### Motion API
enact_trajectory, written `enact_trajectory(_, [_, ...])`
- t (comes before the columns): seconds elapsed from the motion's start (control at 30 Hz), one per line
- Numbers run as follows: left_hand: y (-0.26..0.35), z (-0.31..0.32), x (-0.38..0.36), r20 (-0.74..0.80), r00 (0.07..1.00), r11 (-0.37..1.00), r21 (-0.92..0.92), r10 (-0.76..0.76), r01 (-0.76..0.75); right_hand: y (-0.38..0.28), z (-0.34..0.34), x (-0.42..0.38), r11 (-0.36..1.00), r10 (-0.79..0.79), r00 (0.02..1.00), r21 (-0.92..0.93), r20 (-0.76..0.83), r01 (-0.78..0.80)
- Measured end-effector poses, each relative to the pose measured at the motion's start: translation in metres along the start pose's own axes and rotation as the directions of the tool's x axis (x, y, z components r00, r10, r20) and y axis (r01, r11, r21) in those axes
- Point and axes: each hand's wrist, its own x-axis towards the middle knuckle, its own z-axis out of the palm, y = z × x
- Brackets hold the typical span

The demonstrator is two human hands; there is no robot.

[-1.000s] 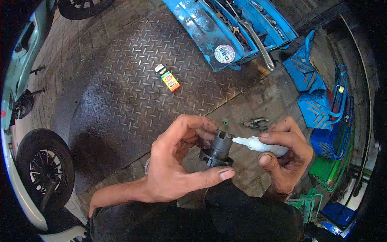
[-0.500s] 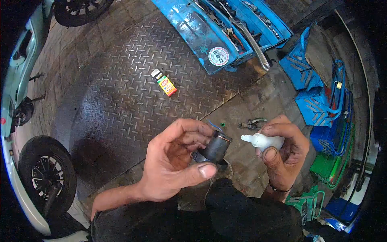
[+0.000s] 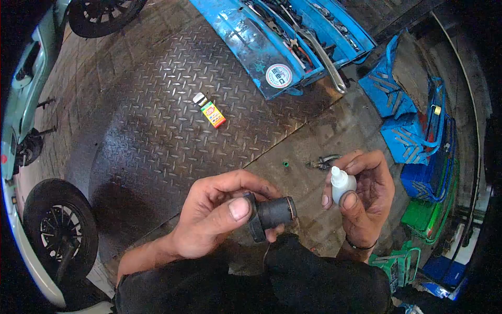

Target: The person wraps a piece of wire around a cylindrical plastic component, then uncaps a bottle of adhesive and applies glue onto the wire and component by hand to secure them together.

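My left hand [image 3: 209,212] is closed around a black cylindrical part [image 3: 277,212] with a wider flange at its near end. The thumb presses near that flange, and a thin copper-coloured line runs around the part's far end, which faces right. In my right hand [image 3: 368,199] is a small white squeeze bottle [image 3: 343,186], gripped between thumb and fingers, its nozzle tilted up and away from me. A gap separates the bottle from the black part. The bottle's lower end is hidden by my fingers.
Ahead, an open blue toolbox [image 3: 251,47] full of tools stands on a diamond-plate floor sheet [image 3: 172,110]. A yellow-red small box [image 3: 213,115] lies on the sheet. Pliers [image 3: 323,161] and a green ring [image 3: 286,164] are on the floor. Wheels [image 3: 61,230] stand at left.
My left hand has turned the black part from upright-leaning to lying sideways, its end facing right. My right hand has tipped the bottle's nozzle from pointing left to pointing upward.
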Motion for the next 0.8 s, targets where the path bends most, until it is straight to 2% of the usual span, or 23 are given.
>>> enact_trajectory(0.1, [0.003, 0.002, -0.002, 0.001, 1.0, 1.0, 0.013, -0.011, 0.011, -0.002, 0.0, -0.001, 1.0, 0.015, 1.0, 0.014, -0.003, -0.015])
enact_trajectory(0.27, [0.006, 0.006, -0.003, -0.012, 1.0, 1.0, 0.016, 0.0, 0.0, -0.005, -0.006, -0.004, 1.0, -0.031, 0.993, 0.002, 0.112, 0.031])
enact_trajectory(0.37, [0.007, 0.008, -0.003, -0.021, 1.0, 1.0, 0.006, -0.003, 0.003, -0.003, -0.009, -0.005, 0.999, -0.054, 0.99, 0.005, 0.129, 0.054])
enact_trajectory(0.63, [0.011, 0.008, -0.003, -0.027, 0.997, 0.997, -0.02, -0.072, 0.071, -0.004, -0.002, -0.006, 0.998, -0.035, 0.994, 0.061, 0.103, 0.028])
enact_trajectory(0.73, [0.009, 0.007, -0.002, -0.033, 0.992, 0.992, -0.056, -0.119, 0.117, -0.003, -0.001, -0.007, 0.996, -0.026, 0.995, 0.084, 0.1, 0.018])
enact_trajectory(0.8, [0.007, 0.007, -0.001, -0.055, 0.984, 0.977, -0.147, -0.167, 0.157, -0.002, 0.001, -0.007, 0.995, -0.022, 0.995, 0.095, 0.095, 0.013])
